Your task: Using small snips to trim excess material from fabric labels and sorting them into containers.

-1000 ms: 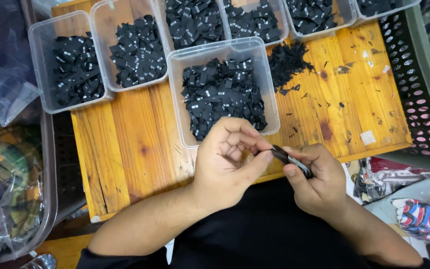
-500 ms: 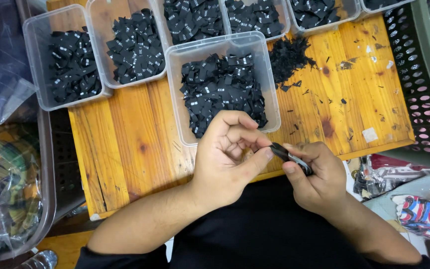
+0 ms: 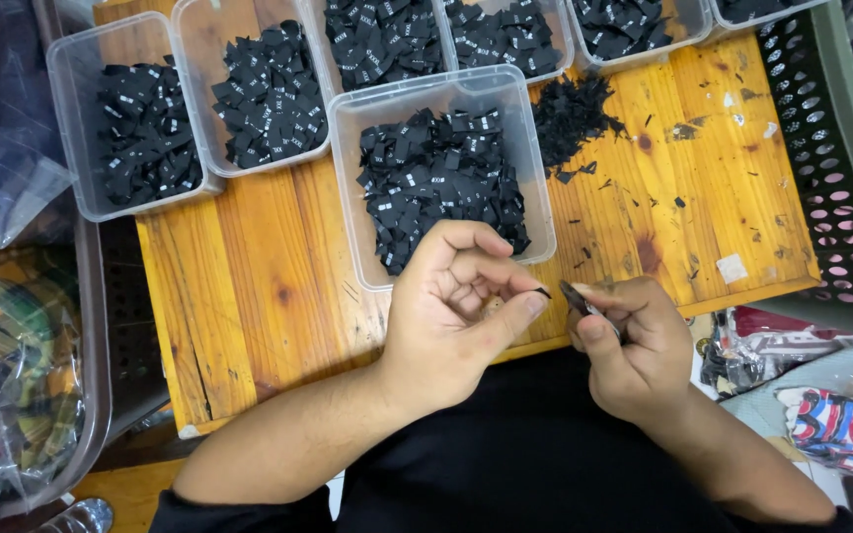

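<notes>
Head view, hands: While the left hand (image 3: 456,316) curls over the near edge of the desk (image 3: 269,296), its thumb and forefinger are pinched shut on a tiny black label (image 3: 543,292); the other fingers are loosely bent.
Head view, right hand: the right hand (image 3: 629,345) is closed around a small dark tool (image 3: 581,299), likely snips or tweezers, whose tip points at the label; whether the tool's blades are apart cannot be told.
Head view, where the label is: it sits at the left fingertips, just in front of the tool tip, above the desk's near edge and just beside the nearest tub (image 3: 441,173).
Head view, doing it well: as a judgement, the label wants holding flat with only its edge showing past the fingertips, the tool brought in square to that edge, both wrists steadied against the desk, and the fingertips kept clear of the tip.
Head view, tubs: seven clear tubs with black labels show, one near the hands and six in the row behind, the last only a corner; two at the left (image 3: 140,128) are in full view.
Head view, loose pile: one heap of black scraps (image 3: 570,114) lies on the bare wood right of the nearest tub.
Head view, crates: one green crate (image 3: 841,168) at right, one grey crate (image 3: 101,326) at left.
Head view, hands counted: two, both the person's own.
</notes>
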